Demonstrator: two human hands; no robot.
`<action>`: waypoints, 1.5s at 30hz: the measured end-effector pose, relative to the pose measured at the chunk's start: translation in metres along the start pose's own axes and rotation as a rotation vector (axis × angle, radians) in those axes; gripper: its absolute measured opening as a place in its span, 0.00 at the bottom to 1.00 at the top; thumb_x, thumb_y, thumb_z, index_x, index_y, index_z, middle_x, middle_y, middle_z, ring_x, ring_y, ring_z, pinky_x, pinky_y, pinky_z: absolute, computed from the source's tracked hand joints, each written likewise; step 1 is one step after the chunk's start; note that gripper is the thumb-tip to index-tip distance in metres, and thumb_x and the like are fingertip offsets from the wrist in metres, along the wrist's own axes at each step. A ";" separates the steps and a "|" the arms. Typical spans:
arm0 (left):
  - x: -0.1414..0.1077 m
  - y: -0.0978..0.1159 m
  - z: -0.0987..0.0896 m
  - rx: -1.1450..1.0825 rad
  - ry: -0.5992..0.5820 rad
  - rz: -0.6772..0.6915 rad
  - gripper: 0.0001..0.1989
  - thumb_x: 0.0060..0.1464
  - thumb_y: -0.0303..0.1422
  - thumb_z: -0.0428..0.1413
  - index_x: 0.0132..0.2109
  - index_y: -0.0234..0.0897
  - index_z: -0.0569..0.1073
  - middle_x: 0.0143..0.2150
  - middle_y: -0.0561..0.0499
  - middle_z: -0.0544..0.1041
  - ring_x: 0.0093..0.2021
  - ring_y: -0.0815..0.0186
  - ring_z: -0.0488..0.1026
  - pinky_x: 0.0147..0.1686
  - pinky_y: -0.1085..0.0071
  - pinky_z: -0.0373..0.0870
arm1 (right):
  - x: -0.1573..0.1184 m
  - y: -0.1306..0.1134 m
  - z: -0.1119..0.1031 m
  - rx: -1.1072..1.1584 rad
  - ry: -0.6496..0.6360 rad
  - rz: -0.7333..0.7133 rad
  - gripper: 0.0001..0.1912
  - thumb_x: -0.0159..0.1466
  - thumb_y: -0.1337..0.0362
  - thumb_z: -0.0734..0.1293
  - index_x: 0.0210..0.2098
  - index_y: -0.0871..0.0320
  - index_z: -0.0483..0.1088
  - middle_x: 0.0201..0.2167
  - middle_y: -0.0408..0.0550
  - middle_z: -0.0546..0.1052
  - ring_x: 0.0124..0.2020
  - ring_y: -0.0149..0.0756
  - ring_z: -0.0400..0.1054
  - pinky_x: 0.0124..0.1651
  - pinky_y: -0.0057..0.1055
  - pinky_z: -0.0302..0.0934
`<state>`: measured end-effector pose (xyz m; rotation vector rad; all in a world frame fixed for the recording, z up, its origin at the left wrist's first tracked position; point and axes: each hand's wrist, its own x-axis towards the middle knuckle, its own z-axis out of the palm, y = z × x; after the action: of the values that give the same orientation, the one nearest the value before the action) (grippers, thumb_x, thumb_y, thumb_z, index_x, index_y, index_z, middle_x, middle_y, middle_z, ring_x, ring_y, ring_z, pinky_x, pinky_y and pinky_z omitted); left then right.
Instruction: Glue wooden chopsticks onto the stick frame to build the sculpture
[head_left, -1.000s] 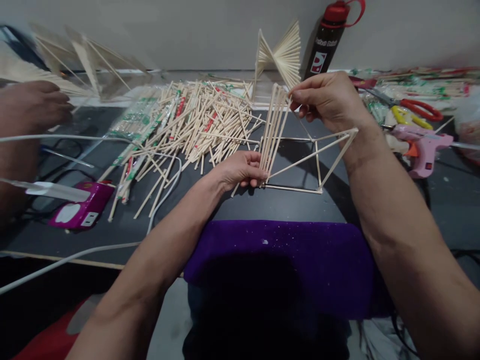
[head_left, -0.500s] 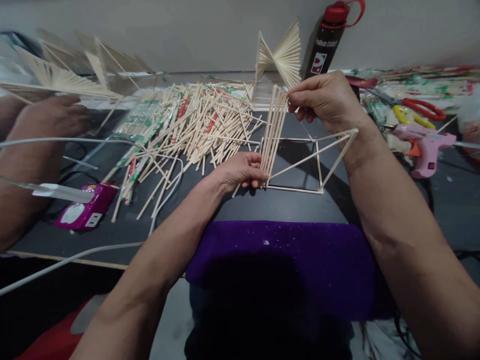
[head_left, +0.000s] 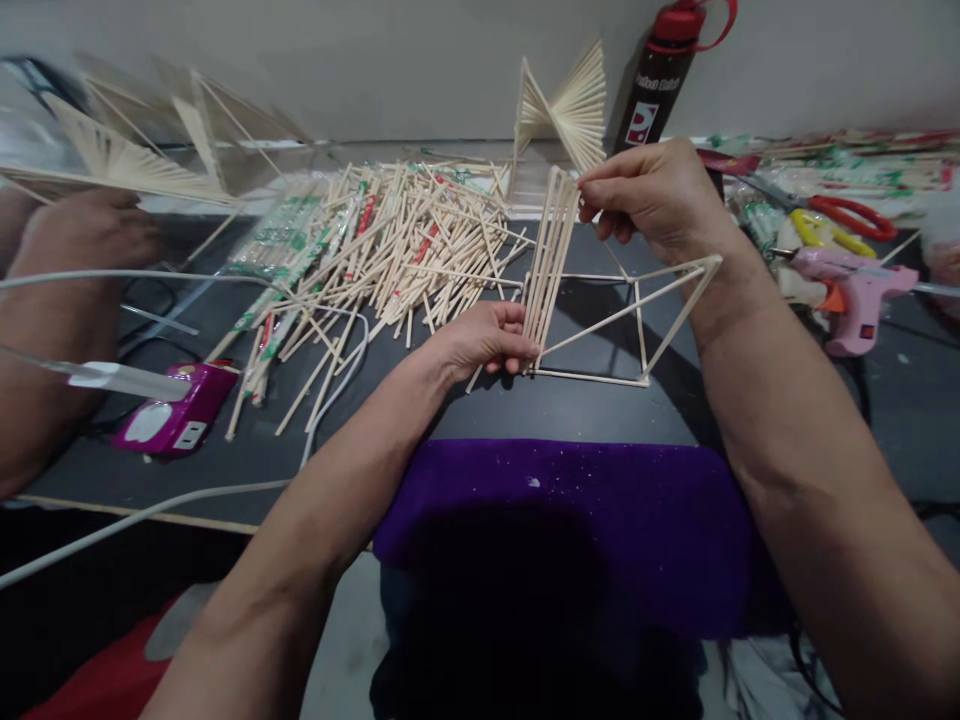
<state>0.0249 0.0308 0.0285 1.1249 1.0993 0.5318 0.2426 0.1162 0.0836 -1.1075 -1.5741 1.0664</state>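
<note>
A frame of pale wooden sticks (head_left: pixel 600 325) stands on the dark table, with a row of several slanted sticks along its left side. My left hand (head_left: pixel 491 340) pinches the lower end of that row between thumb and fingers. At the row's upper end, my right hand (head_left: pixel 637 195) closes thumb and fingertips on a wooden stick (head_left: pixel 571 215). Left of the frame lies a big heap of loose chopstick-like sticks (head_left: pixel 427 240), some in printed wrappers. Behind it stands a fan-shaped twisted stick structure (head_left: pixel 566 110).
A pink glue gun (head_left: pixel 851 290) and red-and-yellow-handled scissors (head_left: pixel 844 220) lie at right. A black bottle (head_left: pixel 660 75) with red lid stands behind. At left, a co-worker's hand (head_left: pixel 90 235) holds another stick structure (head_left: pixel 135 165). White cables cross near a purple power socket (head_left: pixel 176 410).
My hands keep the same hold on the stick frame. The view has shifted slightly, and the co-worker's hand at left has moved a little left.
</note>
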 end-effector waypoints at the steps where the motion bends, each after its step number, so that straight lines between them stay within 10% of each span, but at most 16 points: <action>1: 0.000 0.000 0.000 -0.001 0.001 0.001 0.12 0.50 0.19 0.62 0.43 0.30 0.75 0.25 0.55 0.77 0.16 0.78 0.69 0.12 0.81 0.52 | 0.000 0.000 0.000 0.008 -0.001 -0.001 0.08 0.60 0.73 0.71 0.29 0.57 0.81 0.24 0.44 0.78 0.17 0.25 0.66 0.16 0.22 0.51; 45: 0.000 -0.002 0.004 0.061 0.013 0.064 0.08 0.53 0.18 0.60 0.39 0.31 0.73 0.25 0.54 0.76 0.17 0.78 0.68 0.15 0.78 0.50 | 0.005 0.014 -0.010 0.045 -0.001 -0.039 0.09 0.58 0.76 0.71 0.25 0.59 0.80 0.21 0.47 0.76 0.16 0.26 0.65 0.15 0.24 0.48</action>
<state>0.0281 0.0282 0.0266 1.2141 1.1005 0.5596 0.2543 0.1257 0.0734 -1.0426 -1.5589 1.0715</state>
